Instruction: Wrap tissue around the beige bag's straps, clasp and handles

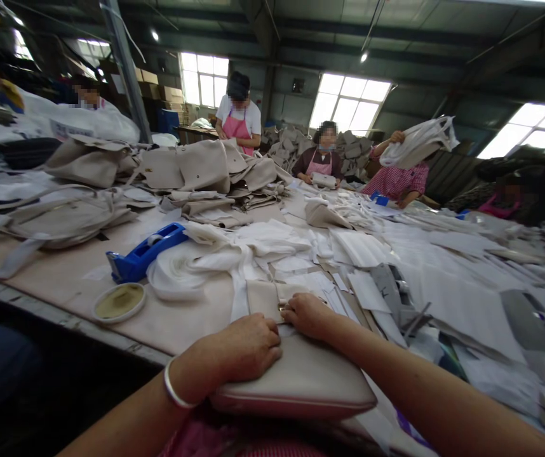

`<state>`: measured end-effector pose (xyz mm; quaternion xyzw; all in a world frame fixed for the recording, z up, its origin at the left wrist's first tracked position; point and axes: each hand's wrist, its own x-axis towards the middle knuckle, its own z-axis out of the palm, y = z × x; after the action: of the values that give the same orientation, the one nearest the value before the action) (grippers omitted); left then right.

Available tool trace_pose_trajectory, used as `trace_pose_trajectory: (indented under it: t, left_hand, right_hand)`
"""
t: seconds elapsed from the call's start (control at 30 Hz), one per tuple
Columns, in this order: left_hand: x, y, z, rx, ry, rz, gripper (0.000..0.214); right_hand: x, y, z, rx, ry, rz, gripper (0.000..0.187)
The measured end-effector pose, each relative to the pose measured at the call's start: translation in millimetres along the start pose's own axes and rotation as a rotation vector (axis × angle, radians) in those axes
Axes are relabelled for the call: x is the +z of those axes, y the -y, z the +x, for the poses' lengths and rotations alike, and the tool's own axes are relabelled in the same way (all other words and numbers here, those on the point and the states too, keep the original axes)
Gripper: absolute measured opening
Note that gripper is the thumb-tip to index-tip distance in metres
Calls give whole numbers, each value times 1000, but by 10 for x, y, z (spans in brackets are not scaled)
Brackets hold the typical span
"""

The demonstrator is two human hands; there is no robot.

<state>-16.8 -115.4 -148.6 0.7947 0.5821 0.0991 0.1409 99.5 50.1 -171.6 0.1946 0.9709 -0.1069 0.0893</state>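
A light grey-beige handbag (pixel 320 374) lies at the table's near edge, against my body, its flap (pixel 260 296) towards the far side. My left hand (pixel 248 346) rests on the bag's near left part, fingers curled in against it. The fingers of my right hand (pixel 308 314) are bent and pressed together at the small gold-coloured clasp (pixel 281 308) on the flap. Both fingertips' exact hold is partly hidden. A white bangle (pixel 173 384) circles my left wrist.
Left of the bag are a blue tape dispenser (pixel 146 252), a round dish of yellowish stuff (pixel 120 301) and a roll of white foam sheet (pixel 181 273). Beige bags (pixel 201 165) are heaped behind. White sheets (pixel 444 279) cover the right side. Several co-workers stand across the table.
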Motion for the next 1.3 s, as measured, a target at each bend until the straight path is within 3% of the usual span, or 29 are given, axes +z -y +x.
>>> trace_pose_trajectory:
  t: [0.17,0.37,0.5,0.77,1.0,1.3]
  left_hand:
    - [24,9,-18,3,-11,3,31]
    - [15,-5,-22,8,-9,8,32]
    - [-8,-15,-26,27,-7,10,34]
    - [34,16,-45,-12,-43,-51,31]
    - [40,17,-44,2,-39,-29,31]
    - [-2,-15,-21,-51,-30,-65,30]
  right_hand:
    - [2,-44,-78,-15,-111,97,29]
    - [-57,-114,-153,-100,-99,259,16]
    - [-6,-186,-98,-24,-97,345,29]
    - [65,-239,-16,88,-68,490,31]
    - [58,-204,-27,102,-47,452,33]
    - [-54,72,-156,-4,11,328,24]
